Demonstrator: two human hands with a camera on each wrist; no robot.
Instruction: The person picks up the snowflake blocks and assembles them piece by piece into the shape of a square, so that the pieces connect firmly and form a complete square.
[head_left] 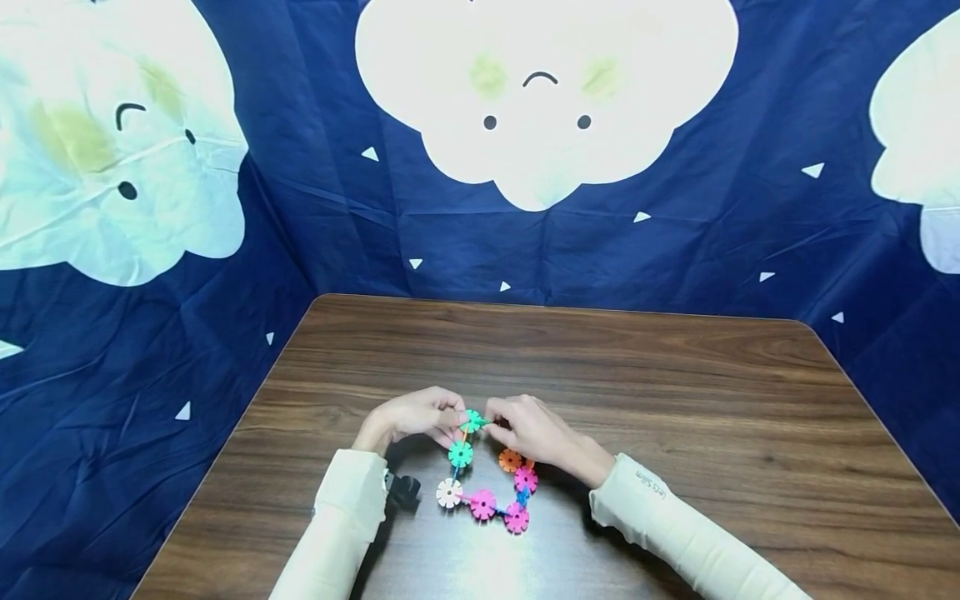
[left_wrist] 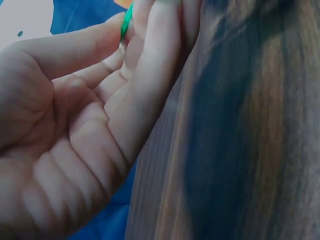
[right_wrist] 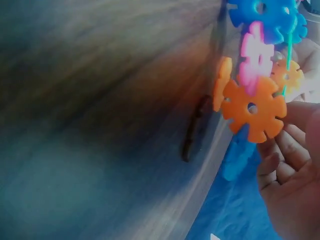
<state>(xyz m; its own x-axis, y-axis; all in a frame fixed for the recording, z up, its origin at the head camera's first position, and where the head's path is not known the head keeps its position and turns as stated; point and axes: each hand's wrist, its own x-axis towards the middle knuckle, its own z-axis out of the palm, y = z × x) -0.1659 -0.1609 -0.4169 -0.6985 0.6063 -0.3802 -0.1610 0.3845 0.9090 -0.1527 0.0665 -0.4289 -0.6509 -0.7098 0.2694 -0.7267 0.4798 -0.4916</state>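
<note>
A curved chain of slotted flower-shaped plastic discs lies between the two hands in the head view. My left hand [head_left: 422, 414] pinches a green disc [head_left: 472, 421] at the chain's far end; in the left wrist view a thin green disc edge [left_wrist: 127, 24] shows between thumb and fingers. My right hand [head_left: 537, 428] pinches a green piece, seen edge-on, right against that disc. Nearer me the chain runs through another green disc [head_left: 461, 454], a white disc [head_left: 450, 492] and pink discs [head_left: 483, 504]. An orange disc [right_wrist: 253, 109] overlaps the right fingers in the right wrist view.
A brown wood-grain table [head_left: 675, 375] spreads around the hands. Beside the left cuff is a small black device [head_left: 405, 492]. Dark blue cloth [head_left: 465, 242] printed with white clouds hangs behind and at the sides of the table.
</note>
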